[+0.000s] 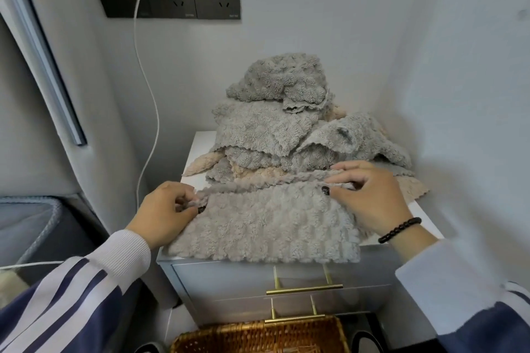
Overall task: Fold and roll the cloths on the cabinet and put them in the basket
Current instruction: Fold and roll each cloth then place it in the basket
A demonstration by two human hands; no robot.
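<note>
A grey fluffy cloth (pixel 266 226) lies flat on the front of the white cabinet (pixel 200 149), its near edge hanging over the top drawer. My left hand (pixel 166 209) pinches its far left corner. My right hand (pixel 370 198) pinches its far right edge, a black bead bracelet on the wrist. Behind the cloth rises a heap of grey and beige cloths (pixel 275 123) against the wall corner. A woven wicker basket (pixel 258 335) stands on the floor below the cabinet, only its rim and upper part in view.
The cabinet has two drawers with brass handles (pixel 304 289). A white charger and cable (pixel 146 71) hang from a dark wall socket panel at the upper left. A grey padded seat (pixel 25 226) stands to the left. White walls close in behind and on the right.
</note>
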